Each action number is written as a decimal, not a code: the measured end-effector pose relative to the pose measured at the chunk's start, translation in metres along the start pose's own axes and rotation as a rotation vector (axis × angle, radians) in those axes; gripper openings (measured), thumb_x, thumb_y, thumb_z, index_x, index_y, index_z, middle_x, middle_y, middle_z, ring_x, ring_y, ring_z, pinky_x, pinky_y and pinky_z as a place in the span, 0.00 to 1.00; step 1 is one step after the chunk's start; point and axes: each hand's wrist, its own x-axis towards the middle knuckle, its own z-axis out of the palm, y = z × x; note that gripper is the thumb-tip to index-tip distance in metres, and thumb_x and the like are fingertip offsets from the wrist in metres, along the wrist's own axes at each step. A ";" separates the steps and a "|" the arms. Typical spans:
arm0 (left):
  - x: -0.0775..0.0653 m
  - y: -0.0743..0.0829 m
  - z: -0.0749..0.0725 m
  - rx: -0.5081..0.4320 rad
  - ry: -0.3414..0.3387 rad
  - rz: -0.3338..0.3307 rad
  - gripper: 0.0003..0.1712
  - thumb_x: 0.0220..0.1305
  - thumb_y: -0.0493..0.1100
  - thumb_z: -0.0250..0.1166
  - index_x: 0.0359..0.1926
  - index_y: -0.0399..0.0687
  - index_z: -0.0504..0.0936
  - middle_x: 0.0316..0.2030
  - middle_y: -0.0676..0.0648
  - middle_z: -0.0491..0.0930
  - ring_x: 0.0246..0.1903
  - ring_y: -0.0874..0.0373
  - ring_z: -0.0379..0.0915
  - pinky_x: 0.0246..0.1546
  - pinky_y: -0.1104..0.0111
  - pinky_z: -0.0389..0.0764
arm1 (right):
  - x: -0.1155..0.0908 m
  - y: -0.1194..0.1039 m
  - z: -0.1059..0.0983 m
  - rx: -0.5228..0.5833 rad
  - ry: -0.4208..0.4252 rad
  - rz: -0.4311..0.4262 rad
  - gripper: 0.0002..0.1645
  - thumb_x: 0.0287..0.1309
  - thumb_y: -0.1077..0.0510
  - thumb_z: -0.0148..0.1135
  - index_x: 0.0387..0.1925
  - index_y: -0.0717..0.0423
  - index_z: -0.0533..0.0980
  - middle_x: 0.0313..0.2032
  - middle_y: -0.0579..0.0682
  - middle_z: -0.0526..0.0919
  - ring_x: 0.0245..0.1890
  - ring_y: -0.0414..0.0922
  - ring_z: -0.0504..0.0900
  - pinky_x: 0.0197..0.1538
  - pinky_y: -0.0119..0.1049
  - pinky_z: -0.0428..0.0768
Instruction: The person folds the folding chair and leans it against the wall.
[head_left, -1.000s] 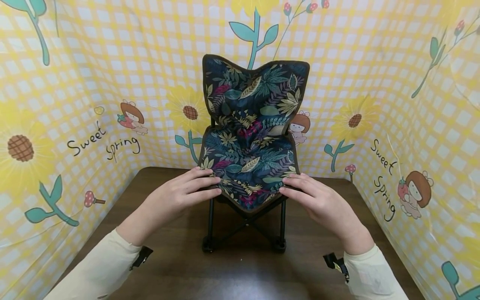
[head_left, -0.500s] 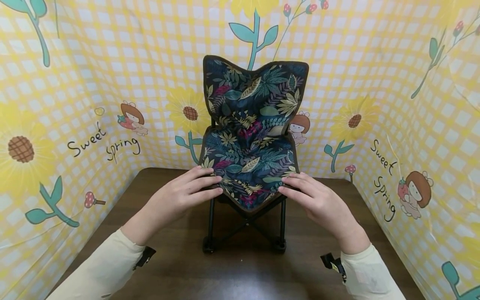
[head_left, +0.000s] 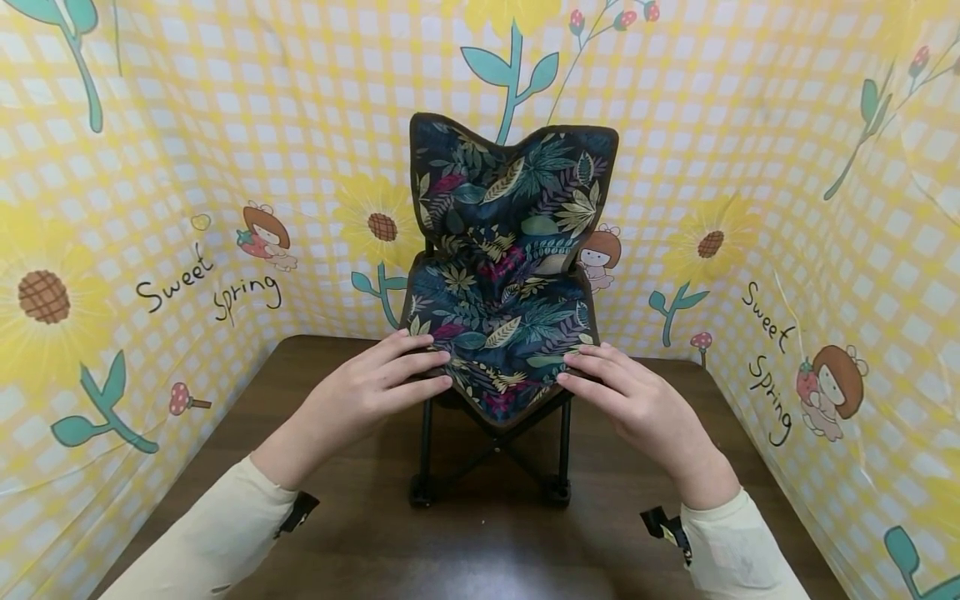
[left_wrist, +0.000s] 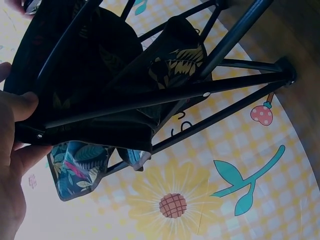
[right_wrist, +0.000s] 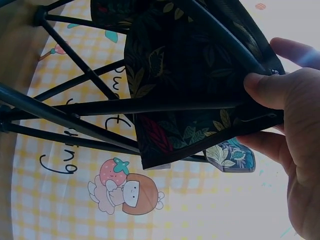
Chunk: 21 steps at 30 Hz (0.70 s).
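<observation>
"Since you have the better angle, where does the folding camp chair stand?"

"Upright on the dark brown surface, its leaf-print seat and backrest turned towards the person."

"And the left hand?"

"It grips the seat's front corner on its own side. Its fingers lie over the fabric, and the left wrist view shows the thumb against the underside, by the black frame."

"What about the right hand?"

"Much the same at the opposite front corner: fingers on top, thumb underneath, the corner held between them."

"What shows below the seat?"

"Black legs with bars crossing between them, and dark feet resting on the surface."

"Anything around it?"

"Yellow-and-white checked cloth rises behind and on both sides, printed with sunflowers and the words 'Sweet Spring'. Pale sleeves cover both forearms."
</observation>
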 end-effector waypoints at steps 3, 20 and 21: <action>0.001 0.000 0.001 -0.002 0.003 0.005 0.22 0.82 0.37 0.45 0.59 0.48 0.85 0.62 0.44 0.81 0.62 0.43 0.76 0.59 0.44 0.79 | 0.000 0.000 -0.001 0.003 -0.005 0.003 0.23 0.82 0.62 0.41 0.60 0.55 0.81 0.58 0.57 0.83 0.57 0.59 0.82 0.72 0.47 0.71; 0.006 0.000 0.001 0.009 0.008 0.016 0.21 0.82 0.37 0.46 0.58 0.48 0.85 0.60 0.43 0.82 0.62 0.42 0.76 0.59 0.46 0.80 | 0.003 0.001 0.000 -0.004 0.021 -0.019 0.21 0.81 0.63 0.44 0.58 0.57 0.83 0.58 0.57 0.83 0.59 0.57 0.82 0.61 0.54 0.81; 0.006 0.000 0.001 0.010 0.008 0.016 0.21 0.82 0.37 0.46 0.58 0.48 0.85 0.60 0.43 0.82 0.62 0.42 0.76 0.59 0.46 0.80 | 0.004 0.001 0.000 -0.005 0.026 -0.021 0.21 0.81 0.63 0.44 0.58 0.57 0.83 0.57 0.57 0.84 0.58 0.57 0.82 0.61 0.54 0.81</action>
